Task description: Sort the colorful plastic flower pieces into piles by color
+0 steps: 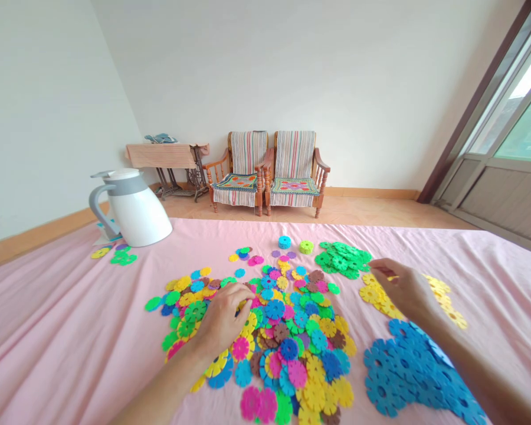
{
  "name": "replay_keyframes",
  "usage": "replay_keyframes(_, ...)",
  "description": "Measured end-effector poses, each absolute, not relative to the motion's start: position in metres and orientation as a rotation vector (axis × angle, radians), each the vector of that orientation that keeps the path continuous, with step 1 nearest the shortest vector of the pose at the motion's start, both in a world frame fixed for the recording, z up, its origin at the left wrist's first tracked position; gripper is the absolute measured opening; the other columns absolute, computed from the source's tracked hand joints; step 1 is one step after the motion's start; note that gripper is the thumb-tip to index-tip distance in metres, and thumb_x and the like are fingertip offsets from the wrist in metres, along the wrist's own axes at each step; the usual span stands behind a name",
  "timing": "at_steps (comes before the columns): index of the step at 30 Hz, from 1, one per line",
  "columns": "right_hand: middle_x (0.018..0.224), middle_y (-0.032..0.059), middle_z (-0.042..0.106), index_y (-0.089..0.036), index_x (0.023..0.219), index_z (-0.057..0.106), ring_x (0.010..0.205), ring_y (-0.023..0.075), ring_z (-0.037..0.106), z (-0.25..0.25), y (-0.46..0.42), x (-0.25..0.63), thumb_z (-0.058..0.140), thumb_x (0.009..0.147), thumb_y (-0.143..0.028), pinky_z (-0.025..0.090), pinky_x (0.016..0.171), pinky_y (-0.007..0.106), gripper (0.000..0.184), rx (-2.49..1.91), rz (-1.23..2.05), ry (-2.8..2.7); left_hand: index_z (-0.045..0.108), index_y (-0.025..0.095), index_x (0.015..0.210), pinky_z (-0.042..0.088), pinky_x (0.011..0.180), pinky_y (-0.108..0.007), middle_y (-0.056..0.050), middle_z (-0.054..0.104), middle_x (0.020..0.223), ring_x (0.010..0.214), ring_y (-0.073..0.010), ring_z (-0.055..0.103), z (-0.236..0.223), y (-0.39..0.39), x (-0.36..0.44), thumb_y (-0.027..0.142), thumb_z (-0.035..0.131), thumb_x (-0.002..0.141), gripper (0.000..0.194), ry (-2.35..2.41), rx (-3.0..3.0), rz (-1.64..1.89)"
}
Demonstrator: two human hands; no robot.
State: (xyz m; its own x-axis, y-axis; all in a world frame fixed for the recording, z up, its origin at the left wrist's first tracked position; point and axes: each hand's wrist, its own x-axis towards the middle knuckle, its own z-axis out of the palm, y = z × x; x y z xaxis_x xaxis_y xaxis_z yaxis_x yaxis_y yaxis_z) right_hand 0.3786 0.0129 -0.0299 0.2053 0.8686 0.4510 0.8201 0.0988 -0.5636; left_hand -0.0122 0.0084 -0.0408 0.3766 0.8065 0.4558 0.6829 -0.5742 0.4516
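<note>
A big mixed heap of coloured plastic snowflake discs [283,330] lies on the pink cloth [62,330]. My left hand [223,316] rests on the heap's left part, fingers curled and pinched on a disc I cannot name by colour. My right hand [402,289] hovers over the yellow disc pile [378,295], fingers bent as if pinching a yellow disc. A sorted green pile [343,258] lies behind it. A sorted blue pile [411,372] spreads under my right forearm.
A white jug with a grey handle [130,206] stands at the back left, a few loose discs [117,255] beside it. Two small stacked discs, blue [284,241] and light green [306,247], sit beyond the heap. Two wooden armchairs [268,171] and a side table [168,156] line the far wall.
</note>
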Motion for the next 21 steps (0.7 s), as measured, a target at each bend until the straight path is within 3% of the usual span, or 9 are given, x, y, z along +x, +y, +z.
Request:
replay_keyframes(4,0.086,0.0051,0.072,-0.021,0.093,0.068,0.074,0.0175,0.065,-0.013,0.008,0.292,0.047,0.084,-0.027,0.05,0.064,0.028,0.024,-1.452,0.365,-2.018,0.068,0.02,0.088,0.049,0.084,-0.034,-0.005,0.068,0.091,0.092,-0.019,0.062,-0.041,0.007,-0.013,0.015,0.05,0.086,0.018,1.331,2.44,0.988)
replay_keyframes(13,0.113,0.0101,0.065,-0.019,0.117,0.062,0.109,0.0233,0.055,-0.01,0.031,0.195,0.054,0.083,-0.016,0.04,0.094,0.036,0.035,-1.233,0.255,-2.412,0.068,0.02,0.089,0.049,0.085,-0.034,-0.005,0.069,0.092,0.094,-0.0199,0.062,-0.037,0.005,-0.011,0.013,0.05,0.086,0.019,1.326,2.454,0.971)
replay_keyframes(21,0.106,0.0088,0.065,-0.02,0.106,0.065,0.104,0.0222,0.054,-0.011,0.036,0.194,0.053,0.085,-0.017,0.037,0.089,0.036,0.024,-1.26,0.212,-2.556,0.068,0.019,0.089,0.049,0.085,-0.035,-0.006,0.068,0.091,0.093,-0.0202,0.062,-0.037,0.005,-0.011,0.013,0.049,0.086,0.02,1.336,2.457,0.947)
